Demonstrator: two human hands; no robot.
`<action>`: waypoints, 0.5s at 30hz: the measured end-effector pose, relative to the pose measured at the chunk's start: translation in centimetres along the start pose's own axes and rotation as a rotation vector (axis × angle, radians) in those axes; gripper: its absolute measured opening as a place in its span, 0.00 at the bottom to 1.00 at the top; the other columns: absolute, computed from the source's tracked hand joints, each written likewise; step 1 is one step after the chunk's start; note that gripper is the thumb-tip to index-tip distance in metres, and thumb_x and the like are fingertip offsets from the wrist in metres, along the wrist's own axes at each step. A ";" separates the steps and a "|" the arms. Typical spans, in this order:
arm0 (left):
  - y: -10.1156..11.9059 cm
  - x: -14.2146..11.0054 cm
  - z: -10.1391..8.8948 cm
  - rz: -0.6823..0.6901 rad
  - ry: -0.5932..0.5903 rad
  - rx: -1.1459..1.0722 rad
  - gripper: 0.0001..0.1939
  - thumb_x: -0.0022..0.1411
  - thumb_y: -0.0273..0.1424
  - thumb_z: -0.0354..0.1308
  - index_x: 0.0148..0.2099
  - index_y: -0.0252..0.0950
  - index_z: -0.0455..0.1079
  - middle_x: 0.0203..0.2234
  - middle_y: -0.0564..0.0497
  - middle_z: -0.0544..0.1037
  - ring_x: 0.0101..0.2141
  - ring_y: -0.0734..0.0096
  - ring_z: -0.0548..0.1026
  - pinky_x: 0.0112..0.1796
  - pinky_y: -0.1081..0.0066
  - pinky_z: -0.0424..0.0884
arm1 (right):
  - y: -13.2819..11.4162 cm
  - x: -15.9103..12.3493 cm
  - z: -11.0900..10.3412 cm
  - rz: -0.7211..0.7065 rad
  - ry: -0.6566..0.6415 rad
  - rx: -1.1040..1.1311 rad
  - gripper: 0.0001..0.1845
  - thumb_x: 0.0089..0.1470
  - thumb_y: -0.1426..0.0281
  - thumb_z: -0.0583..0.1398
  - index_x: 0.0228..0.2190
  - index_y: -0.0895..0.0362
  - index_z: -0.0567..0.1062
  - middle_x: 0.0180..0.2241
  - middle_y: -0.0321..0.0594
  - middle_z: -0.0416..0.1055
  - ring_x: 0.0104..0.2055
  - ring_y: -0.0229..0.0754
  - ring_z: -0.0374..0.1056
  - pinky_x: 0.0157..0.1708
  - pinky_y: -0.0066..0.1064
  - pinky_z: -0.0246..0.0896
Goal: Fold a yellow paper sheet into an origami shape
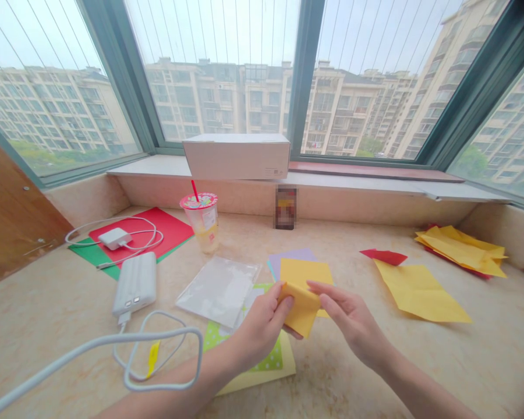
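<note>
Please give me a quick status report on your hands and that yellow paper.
Left hand and right hand pinching folded yellow paper. White cable beside left forearm. Green dotted paper below left hand.

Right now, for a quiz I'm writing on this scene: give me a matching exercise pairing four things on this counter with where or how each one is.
Things:
1. white ridged power bank
2. clear plastic cup with pink lid and red straw
3. folded yellow paper sheet
4. white cardboard box

Places or states:
A. pinched between left hand and right hand
B. on the window sill
C. lying with a white cable plugged in
D. upright on the stone counter

Pairs: 1-C, 2-D, 3-A, 4-B
</note>
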State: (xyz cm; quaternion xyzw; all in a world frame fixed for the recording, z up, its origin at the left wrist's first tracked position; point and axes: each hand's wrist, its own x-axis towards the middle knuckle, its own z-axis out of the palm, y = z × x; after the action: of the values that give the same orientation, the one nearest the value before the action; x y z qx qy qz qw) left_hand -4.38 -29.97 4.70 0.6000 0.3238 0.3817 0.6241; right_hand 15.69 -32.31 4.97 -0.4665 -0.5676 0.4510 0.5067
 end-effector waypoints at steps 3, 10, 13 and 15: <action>-0.5 -0.3 0.2 -0.005 -0.026 0.078 0.18 0.71 0.45 0.52 0.48 0.34 0.67 0.34 0.49 0.73 0.29 0.68 0.78 0.26 0.71 0.78 | 0.0 0.3 0.0 0.087 0.001 -0.035 0.19 0.55 0.54 0.66 0.42 0.53 0.84 0.41 0.45 0.83 0.44 0.52 0.78 0.45 0.39 0.74; 0.5 -0.7 1.0 -0.102 -0.069 -0.035 0.14 0.68 0.41 0.56 0.47 0.36 0.64 0.37 0.48 0.75 0.33 0.64 0.80 0.29 0.67 0.80 | 0.5 -0.3 0.4 -0.012 0.084 -0.185 0.13 0.54 0.56 0.66 0.32 0.52 0.85 0.34 0.41 0.83 0.36 0.48 0.77 0.38 0.35 0.72; 0.4 -0.5 1.0 -0.100 0.001 0.014 0.16 0.67 0.44 0.57 0.44 0.35 0.67 0.33 0.50 0.74 0.28 0.66 0.79 0.23 0.71 0.78 | 0.3 -0.6 0.7 -0.058 0.095 -0.209 0.13 0.56 0.57 0.66 0.34 0.52 0.85 0.36 0.42 0.83 0.38 0.48 0.77 0.40 0.36 0.72; 0.2 -0.3 0.9 -0.067 0.015 0.036 0.18 0.67 0.45 0.56 0.45 0.34 0.69 0.31 0.50 0.74 0.25 0.69 0.78 0.21 0.73 0.77 | -0.1 -0.5 0.8 -0.023 0.045 -0.153 0.16 0.58 0.55 0.64 0.37 0.53 0.84 0.38 0.43 0.82 0.41 0.49 0.77 0.43 0.37 0.72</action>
State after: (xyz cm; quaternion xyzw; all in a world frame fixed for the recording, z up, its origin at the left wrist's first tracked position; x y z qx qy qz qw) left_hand -3.79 -30.69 4.93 0.5970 0.3553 0.3592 0.6231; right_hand 14.88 -32.85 4.92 -0.5072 -0.5943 0.3898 0.4875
